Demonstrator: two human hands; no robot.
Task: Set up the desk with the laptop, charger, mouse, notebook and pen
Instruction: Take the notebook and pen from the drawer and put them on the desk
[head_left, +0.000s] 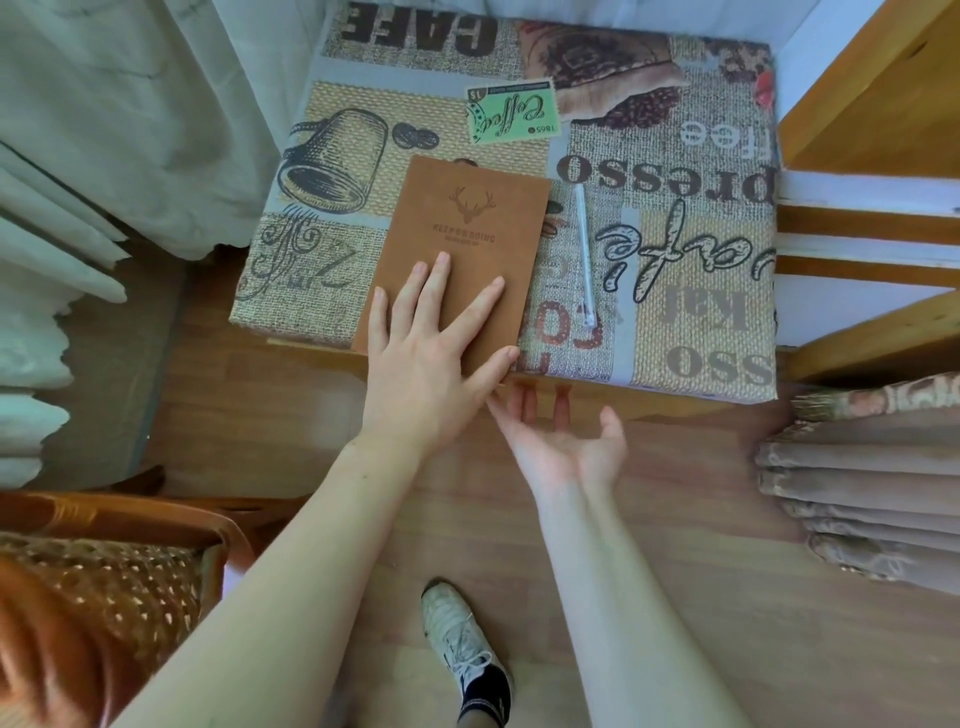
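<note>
A brown notebook (462, 228) with a deer emblem lies on the desk (675, 260), which wears a coffee-print cloth. Its near edge reaches the desk's front edge. My left hand (431, 353) rests flat on the notebook's near half, fingers spread, thumb at its near right corner. My right hand (561, 436) hovers palm up just below the desk's front edge, fingers apart and reaching under the edge, holding nothing. A clear pen (584, 254) lies on the cloth just right of the notebook, parallel to its long side. No laptop, charger or mouse is in view.
White curtains (104, 156) hang at the left. A wooden shelf unit (872, 208) stands at the right with a brown curtain (862, 493) below it. A wicker chair (114, 571) sits at the lower left. My shoe (462, 649) is on the wood floor.
</note>
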